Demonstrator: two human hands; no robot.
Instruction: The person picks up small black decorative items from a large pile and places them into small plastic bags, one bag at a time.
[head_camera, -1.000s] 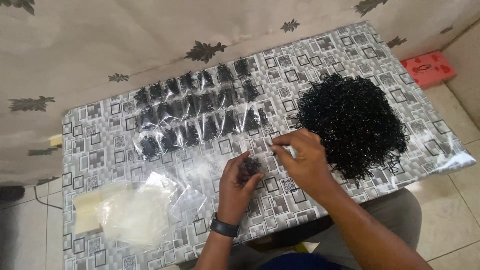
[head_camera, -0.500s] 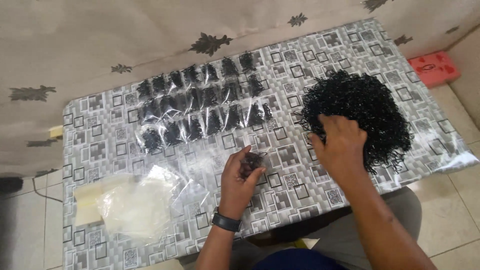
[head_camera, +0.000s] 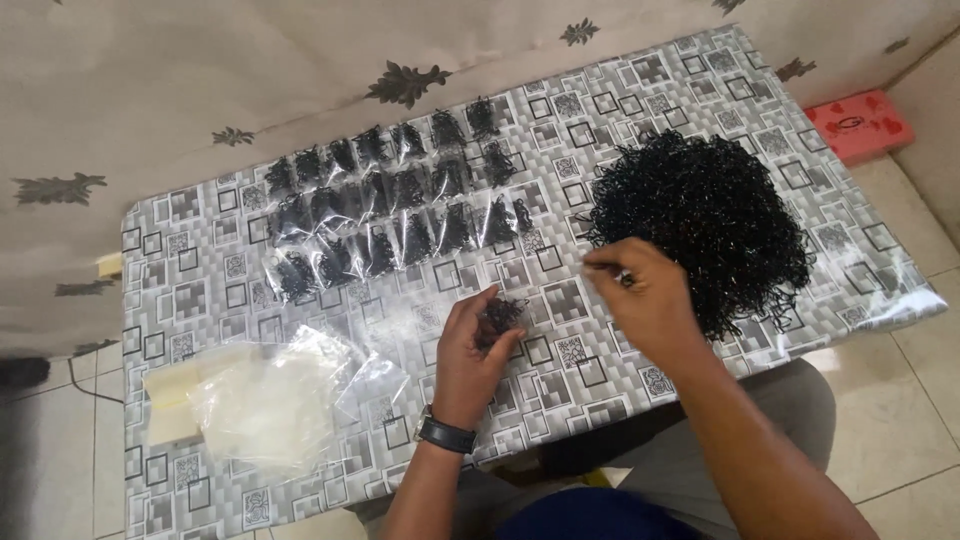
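Three rows of small clear bags (head_camera: 385, 205), each filled with black pieces, lie in the upper middle of the frame on the patterned table (head_camera: 200, 220). A stack of unfilled bags (head_camera: 265, 400) sits at lower left. The loose black pile (head_camera: 710, 215) lies at right of centre. The left hand (head_camera: 470, 355), just below centre, is cupped shut around a small clump (head_camera: 498, 315) of pieces. The right hand (head_camera: 645, 300) pinches its fingertips together beside the pile's left edge; half a second ago it lay on the pile.
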